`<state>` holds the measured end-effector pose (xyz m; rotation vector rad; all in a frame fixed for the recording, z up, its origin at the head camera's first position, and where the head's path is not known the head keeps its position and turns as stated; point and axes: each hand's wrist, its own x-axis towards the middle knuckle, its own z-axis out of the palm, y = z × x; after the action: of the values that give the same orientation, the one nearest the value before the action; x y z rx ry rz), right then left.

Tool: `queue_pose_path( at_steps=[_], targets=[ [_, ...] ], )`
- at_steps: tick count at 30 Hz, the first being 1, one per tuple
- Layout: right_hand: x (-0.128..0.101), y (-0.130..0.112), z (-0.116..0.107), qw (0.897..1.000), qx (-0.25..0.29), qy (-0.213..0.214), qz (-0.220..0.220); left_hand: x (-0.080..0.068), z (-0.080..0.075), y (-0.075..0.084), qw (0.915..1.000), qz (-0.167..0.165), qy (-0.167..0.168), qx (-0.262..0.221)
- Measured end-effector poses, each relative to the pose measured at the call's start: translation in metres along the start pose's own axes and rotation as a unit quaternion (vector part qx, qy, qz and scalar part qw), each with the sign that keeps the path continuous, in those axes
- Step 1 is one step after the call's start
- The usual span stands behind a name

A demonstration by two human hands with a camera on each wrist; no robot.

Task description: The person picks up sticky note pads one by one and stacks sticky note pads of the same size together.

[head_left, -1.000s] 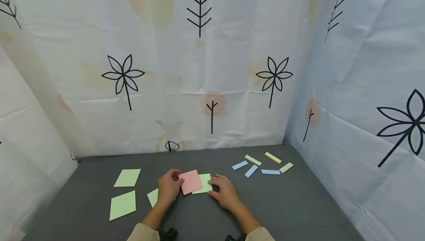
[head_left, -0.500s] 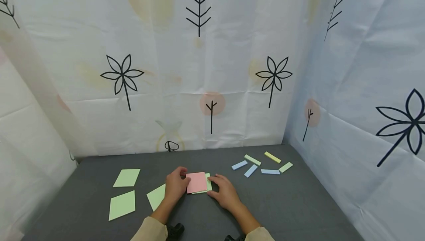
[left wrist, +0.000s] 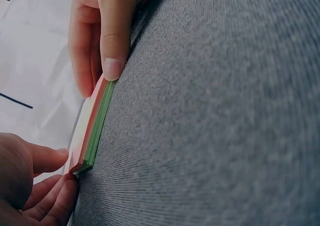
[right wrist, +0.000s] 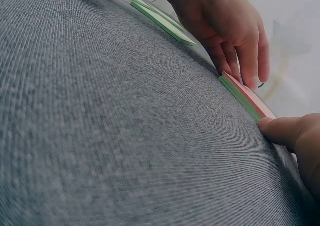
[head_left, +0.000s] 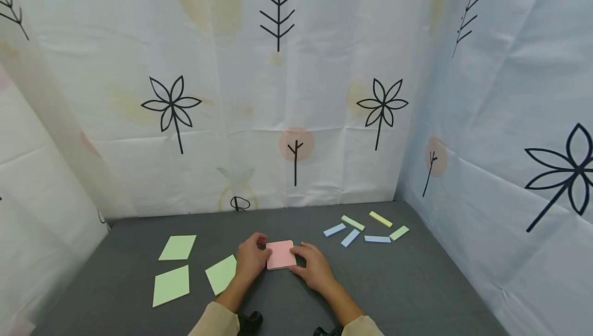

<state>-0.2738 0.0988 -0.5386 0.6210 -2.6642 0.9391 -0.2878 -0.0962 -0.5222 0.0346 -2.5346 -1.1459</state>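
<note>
A pink sticky note pad (head_left: pixel 280 254) lies squarely on top of green sticky note pads (left wrist: pixel 98 123), whose stacked edges show in the left wrist view. My left hand (head_left: pixel 251 259) pinches the left edge of the pink pad with thumb and fingers. At the right end, my right hand (head_left: pixel 316 269) holds the green pads, with the thumb (right wrist: pixel 274 128) at the near corner and fingers on the far side. Another green sticky note pad (head_left: pixel 220 274) lies left of the stack, partly behind my left wrist.
Two more green pads, one at the back (head_left: pixel 178 247) and one in front (head_left: pixel 171 285), lie on the left of the grey tabletop (head_left: pixel 394 284). Narrow blue, green and yellow strips (head_left: pixel 377 240) are scattered at the back right. Printed white curtains (head_left: pixel 324 181) surround the table.
My left hand has moved right with the pink pad, which has turned from askew to aligned over the green ones. My right hand has stayed in place.
</note>
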Motion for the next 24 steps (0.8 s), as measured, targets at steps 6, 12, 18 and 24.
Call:
queue_pose_path(
  at_steps=[6, 12, 18, 24],
  targets=[
    [-0.0001, 0.0000, -0.0002, 1.000, 0.003, -0.001, -0.006, -0.0033, -0.0011, 0.0022, 0.9999, 0.011, 0.003, -0.007],
    [-0.0005, 0.0004, -0.0008, 1.000, -0.003, 0.008, -0.016, -0.0045, -0.0005, 0.0041, 0.9998, 0.013, 0.008, -0.011],
    [0.0001, 0.0018, 0.0005, 1.000, 0.003, 0.005, -0.009, -0.0051, 0.0000, 0.0055, 0.9999, 0.010, 0.006, -0.007],
    [-0.0003, 0.0014, 0.0005, 1.000, 0.011, 0.003, -0.002, -0.0057, 0.0014, 0.0034, 0.9999, 0.006, -0.001, -0.009]
  ],
)
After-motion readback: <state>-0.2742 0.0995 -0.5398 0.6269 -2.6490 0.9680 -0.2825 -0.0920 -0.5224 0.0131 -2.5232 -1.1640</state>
